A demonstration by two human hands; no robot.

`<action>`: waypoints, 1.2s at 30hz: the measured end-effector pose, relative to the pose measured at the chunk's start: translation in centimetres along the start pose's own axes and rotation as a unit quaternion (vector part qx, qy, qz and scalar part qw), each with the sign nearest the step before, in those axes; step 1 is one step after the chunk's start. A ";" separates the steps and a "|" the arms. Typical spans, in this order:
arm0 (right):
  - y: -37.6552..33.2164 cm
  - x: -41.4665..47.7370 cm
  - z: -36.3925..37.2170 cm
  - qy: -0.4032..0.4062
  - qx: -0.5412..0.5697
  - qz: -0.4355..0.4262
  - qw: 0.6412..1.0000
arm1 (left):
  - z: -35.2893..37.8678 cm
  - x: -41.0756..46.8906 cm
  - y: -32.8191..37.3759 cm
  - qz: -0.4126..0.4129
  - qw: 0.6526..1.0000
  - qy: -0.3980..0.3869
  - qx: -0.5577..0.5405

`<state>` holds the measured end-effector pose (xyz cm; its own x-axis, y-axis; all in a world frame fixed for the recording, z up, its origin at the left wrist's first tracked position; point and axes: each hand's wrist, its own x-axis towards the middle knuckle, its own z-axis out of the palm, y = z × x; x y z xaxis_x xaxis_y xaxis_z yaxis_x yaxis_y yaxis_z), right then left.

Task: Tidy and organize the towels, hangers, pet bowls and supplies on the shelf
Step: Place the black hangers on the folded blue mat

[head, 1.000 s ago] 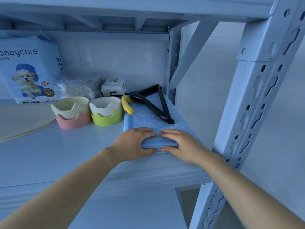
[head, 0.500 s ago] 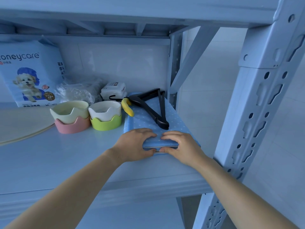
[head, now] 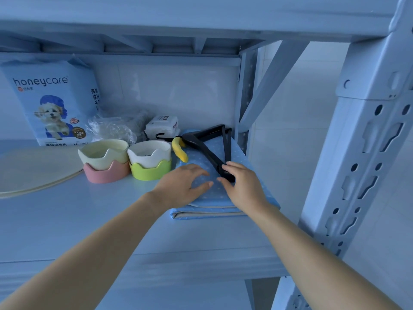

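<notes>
The folded blue towel [head: 243,159] lies at the right end of the shelf [head: 89,220], its long side running from near the front edge back toward the rear right corner, just beside the rear upright. On its top lie black hangers [head: 207,151], stacked together, hooks pointing left toward the back, one arm running diagonally forward over the cloth. The left hand [head: 181,189] is palm down over the towel's left half with fingers spread wide and only lightly bent, holding nothing; whether the palm presses the cloth or hovers just above it cannot be told. The right hand [head: 243,189] is on the towel's right half, its thumb and fingers closed in a pinch round the near tip of the hangers. A yellow curved piece [head: 180,151] rests at the towel's left rear edge, touching the hangers' neck. Left of the towel, two pet bowls stand side by side and touching: a white bowl [head: 148,155] in a green base next to the towel, and a cream bowl [head: 102,153] in a pink base beyond it. Behind them, along the back edge, are a white wipes pack [head: 162,127], a crumpled clear bag [head: 111,128] and a tall blue pad pack [head: 55,104] with a dog on it, standing upright. A round beige mat [head: 33,168] lies flat at the left end. The front post [head: 362,153] stands at the right.
</notes>
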<state>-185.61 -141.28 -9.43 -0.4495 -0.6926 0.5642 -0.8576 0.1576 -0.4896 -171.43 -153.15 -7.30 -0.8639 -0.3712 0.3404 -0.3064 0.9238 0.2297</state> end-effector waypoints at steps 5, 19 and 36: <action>0.5 0.5 0.0 0.031 0.012 0.033 0.999 | 0.6 1.5 0.3 -0.023 1.000 0.013 -0.006; 0.6 -0.5 0.5 0.070 0.018 -0.018 0.997 | 2.0 4.6 1.5 -0.015 0.998 -0.012 -0.068; 1.0 -0.1 0.8 0.086 0.025 0.029 0.996 | 1.2 6.5 0.4 0.032 0.994 -0.052 -0.090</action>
<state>-186.23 -141.63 -10.48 -0.5376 -0.5512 0.6382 -0.8175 0.1553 -0.5546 -177.66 -155.03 -6.11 -0.9185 -0.2922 0.2663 -0.1813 0.9100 0.3729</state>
